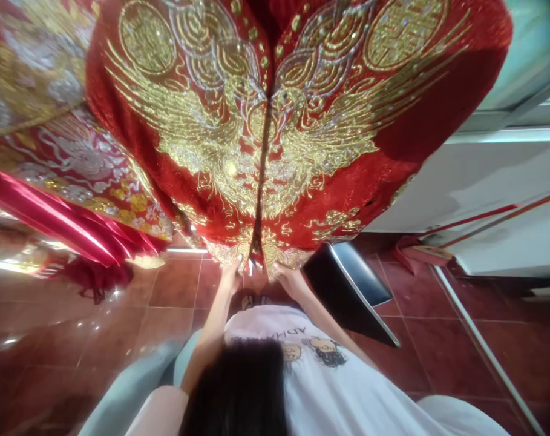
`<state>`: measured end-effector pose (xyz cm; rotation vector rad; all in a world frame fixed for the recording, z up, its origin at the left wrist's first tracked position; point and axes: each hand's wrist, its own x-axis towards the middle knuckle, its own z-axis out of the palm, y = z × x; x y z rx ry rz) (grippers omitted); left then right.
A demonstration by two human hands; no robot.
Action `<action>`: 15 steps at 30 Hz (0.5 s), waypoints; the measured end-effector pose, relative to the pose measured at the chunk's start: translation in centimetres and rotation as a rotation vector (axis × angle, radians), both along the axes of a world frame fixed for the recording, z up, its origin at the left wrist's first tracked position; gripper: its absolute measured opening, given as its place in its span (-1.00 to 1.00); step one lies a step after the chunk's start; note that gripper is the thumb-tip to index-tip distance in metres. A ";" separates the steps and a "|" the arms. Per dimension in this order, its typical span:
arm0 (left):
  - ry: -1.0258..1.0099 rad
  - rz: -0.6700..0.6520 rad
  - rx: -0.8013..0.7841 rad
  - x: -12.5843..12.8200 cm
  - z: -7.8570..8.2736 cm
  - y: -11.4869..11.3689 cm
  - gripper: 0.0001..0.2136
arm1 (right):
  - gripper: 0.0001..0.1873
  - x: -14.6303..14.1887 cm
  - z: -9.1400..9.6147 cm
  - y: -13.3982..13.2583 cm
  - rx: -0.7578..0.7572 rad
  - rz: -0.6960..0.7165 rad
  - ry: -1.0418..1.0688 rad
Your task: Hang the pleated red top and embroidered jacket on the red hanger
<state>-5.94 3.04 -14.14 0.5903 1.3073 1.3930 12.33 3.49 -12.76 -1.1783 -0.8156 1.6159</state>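
Dark hair [236, 393] is hanging nearest the camera, over a white T-shirt [320, 369]. Both arms [213, 327] are being stretched forward, elbows almost straight, so that a red robe [329, 151] embroidered with gold phoenixes is being held up before the chest. Its hem is being pinched by the left hand [232, 274] and the right hand [290, 281], one on each side of the central slit, keeping the front panels close together. Beyond, a second embroidered cloth [70, 160] is being shown above a red tile floor [175, 284].
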 end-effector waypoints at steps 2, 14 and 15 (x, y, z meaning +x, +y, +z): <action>-0.062 -0.004 0.001 0.9 0.5 -0.4 -0.51 | -0.68 -0.4 0.6 -0.5 -0.053 -0.007 0.068; -0.148 -0.034 -0.008 4.8 3.2 -2.0 -0.59 | -0.63 -2.1 4.5 -0.5 -0.125 -0.075 0.277; -0.116 -0.048 -0.005 4.9 3.3 -2.0 -0.63 | -0.63 -2.1 4.7 -0.5 -0.126 -0.076 0.282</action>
